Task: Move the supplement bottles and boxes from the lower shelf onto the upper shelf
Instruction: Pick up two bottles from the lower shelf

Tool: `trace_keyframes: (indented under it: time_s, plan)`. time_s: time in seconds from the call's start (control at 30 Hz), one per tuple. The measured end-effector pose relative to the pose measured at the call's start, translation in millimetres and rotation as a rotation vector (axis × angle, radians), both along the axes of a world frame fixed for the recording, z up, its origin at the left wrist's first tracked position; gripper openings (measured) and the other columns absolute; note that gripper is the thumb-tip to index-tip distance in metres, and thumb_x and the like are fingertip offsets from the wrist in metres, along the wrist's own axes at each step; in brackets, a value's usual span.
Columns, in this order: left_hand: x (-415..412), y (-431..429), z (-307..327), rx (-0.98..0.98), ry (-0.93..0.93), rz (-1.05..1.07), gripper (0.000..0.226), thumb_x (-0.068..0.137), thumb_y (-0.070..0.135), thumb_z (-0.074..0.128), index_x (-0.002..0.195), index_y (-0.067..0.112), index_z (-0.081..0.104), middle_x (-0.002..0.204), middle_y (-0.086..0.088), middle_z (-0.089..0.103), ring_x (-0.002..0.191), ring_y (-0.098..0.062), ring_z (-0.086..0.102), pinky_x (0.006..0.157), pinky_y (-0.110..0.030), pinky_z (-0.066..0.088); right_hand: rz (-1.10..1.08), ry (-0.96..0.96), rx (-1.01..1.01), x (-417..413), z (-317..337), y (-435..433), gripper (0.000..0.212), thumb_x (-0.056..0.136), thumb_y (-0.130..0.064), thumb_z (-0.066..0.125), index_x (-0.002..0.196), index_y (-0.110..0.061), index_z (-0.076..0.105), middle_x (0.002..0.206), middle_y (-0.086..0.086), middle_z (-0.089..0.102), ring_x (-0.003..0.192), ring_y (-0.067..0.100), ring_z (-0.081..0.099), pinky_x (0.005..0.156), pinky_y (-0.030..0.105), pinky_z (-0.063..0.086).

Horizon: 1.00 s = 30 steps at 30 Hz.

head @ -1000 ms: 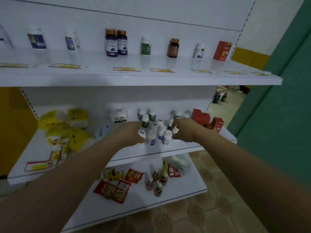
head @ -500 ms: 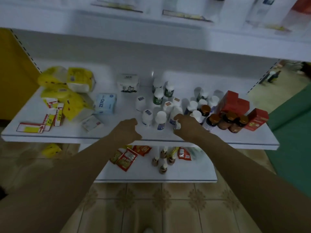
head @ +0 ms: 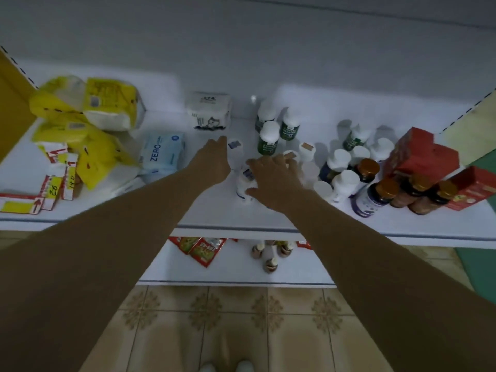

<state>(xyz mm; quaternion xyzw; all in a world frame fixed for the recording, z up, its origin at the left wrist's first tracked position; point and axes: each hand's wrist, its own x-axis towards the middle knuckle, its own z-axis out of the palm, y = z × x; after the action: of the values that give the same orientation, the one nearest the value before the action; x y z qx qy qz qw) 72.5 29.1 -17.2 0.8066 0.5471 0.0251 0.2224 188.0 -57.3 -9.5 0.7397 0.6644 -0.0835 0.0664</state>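
White-painted metal lower shelf point(head: 188, 208), crowded with goods. Left hand point(head: 213, 163) stretched far over it, fingers straight and close together, holding nothing, tips at the left side of a small white plastic bottle with a blue-printed cap label point(head: 235, 150); touching or just short, impossible to tell. Right hand point(head: 273, 178) just to the right, fingers spread wide and lightly bent, arched over a second white bottle with a blue label point(head: 243, 185), forefinger on its far side, thumb on its near side; no firm clasp visible, contact unclear. More white-capped bottles under and beside those fingers. Farther back, white-capped bottles with green labels point(head: 267, 139), upright. To the right, dark bottles with amber caps point(head: 375, 196) near the front, then red cardboard boxes point(head: 421, 157) at the right end. On the left half, yellow plastic tissue packs point(head: 107, 106), a pale blue soft pack marked ZERO point(head: 163, 154), a white soft pack with a cartoon print point(head: 210, 111) against the back, and red-and-white paper price tags point(head: 53, 181) near the front edge. Below, on a bottom white shelf point(head: 161, 272), red foil sachets point(head: 205, 251) and small brown bottles point(head: 269, 264). Beige patterned floor tiles point(head: 214, 318) nearest.
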Motion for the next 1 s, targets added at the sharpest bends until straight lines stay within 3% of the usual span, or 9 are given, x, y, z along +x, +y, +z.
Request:
trace_keyframes:
  time_s: [0.13,0.2,0.37,0.47,0.57,0.7,0.8,0.9,1.0]
  plan:
    - [12.4,20.3,-12.8,-0.007,-0.096,-0.039,0.069,0.089,0.007,0.058,0.148,0.011,0.022,0.149,-0.014,0.033,0.134,-0.031,0.038,0.109,-0.036,0.031,0.040,-0.036,0.064,0.2,-16.0,3.4,0.043,0.093,-0.030,0.051,0.133,-0.019,0.040,0.128,0.005,0.054,0.126,0.031,0.039,0.108,0.045,0.024]
    - [16.2,22.6,-20.3,-0.032,-0.144,-0.048,0.065,0.088,0.009,0.061,0.145,0.008,0.030,0.146,-0.012,0.039,0.132,-0.028,0.041,0.108,-0.032,0.031,0.030,-0.005,0.088,2.6,-18.8,5.7,0.040,0.093,-0.030,0.052,0.130,-0.019,0.043,0.126,0.004,0.056,0.126,0.029,0.039,0.107,0.043,0.024]
    - [20.7,23.5,-30.9,-0.008,-0.246,0.014,0.048,0.083,0.012,0.067,0.126,0.006,0.047,0.125,-0.018,0.052,0.112,-0.033,0.055,0.093,-0.035,0.044,-0.021,0.096,0.072,4.6,-18.9,8.3,0.041,0.090,-0.032,0.057,0.127,-0.019,0.045,0.126,0.002,0.055,0.127,0.027,0.038,0.108,0.043,0.023]
    - [16.1,21.7,-22.5,-0.076,-0.258,0.023,0.051,0.078,0.014,0.074,0.122,0.006,0.050,0.116,-0.010,0.056,0.099,-0.024,0.055,0.078,-0.026,0.039,-0.091,0.180,0.090,6.4,-15.6,6.6,0.042,0.087,-0.028,0.062,0.126,-0.020,0.047,0.124,0.003,0.056,0.126,0.026,0.038,0.106,0.042,0.025]
    - [4.7,15.5,-9.6,-0.204,-0.335,0.097,0.055,0.073,0.018,0.079,0.119,0.004,0.053,0.104,-0.005,0.053,0.091,-0.019,0.052,0.075,-0.022,0.035,-0.166,0.295,0.168,8.3,-6.9,0.7,0.044,0.085,-0.022,0.063,0.127,-0.021,0.050,0.124,0.004,0.058,0.123,0.025,0.043,0.103,0.038,0.028]
    - [-20.6,5.0,6.9,-0.310,-0.455,0.201,0.041,0.067,0.022,0.083,0.095,0.007,0.058,0.092,-0.007,0.057,0.083,-0.020,0.052,0.062,-0.024,0.038,-0.238,0.529,0.200,7.2,19.8,-12.2,0.059,0.080,-0.020,0.071,0.135,-0.019,0.049,0.130,0.005,0.057,0.122,0.024,0.048,0.105,0.028,0.036]
    - [-43.5,-14.0,27.3,-0.458,-0.652,0.302,0.042,0.068,0.016,0.082,0.102,0.009,0.059,0.096,-0.006,0.059,0.091,-0.020,0.054,0.078,-0.029,0.046,-0.298,0.797,0.204,5.8,51.1,-26.9,0.047,0.079,-0.013,0.072,0.124,-0.013,0.059,0.114,0.001,0.062,0.105,0.013,0.056,0.076,0.000,0.039]
    - [-65.1,-41.0,52.9,-0.574,-0.825,0.345,0.034,0.072,0.014,0.079,0.099,0.016,0.059,0.104,-0.005,0.061,0.106,-0.022,0.057,0.091,-0.033,0.044,-0.332,1.071,0.218,-2.3,82.3,-44.7,0.033,0.080,-0.009,0.072,0.109,-0.019,0.061,0.103,-0.004,0.063,0.102,0.014,0.061,0.086,0.018,0.047]
    - [-82.6,-70.9,81.0,-0.644,-0.996,0.336,0.027,0.077,0.012,0.074,0.098,0.019,0.058,0.113,-0.006,0.064,0.112,-0.023,0.059,0.097,-0.036,0.044,-0.322,1.269,0.189,-15.6,107.8,-62.8,0.037,0.083,-0.013,0.069,0.116,-0.021,0.054,0.108,-0.002,0.065,0.097,0.011,0.061,0.089,0.025,0.046]
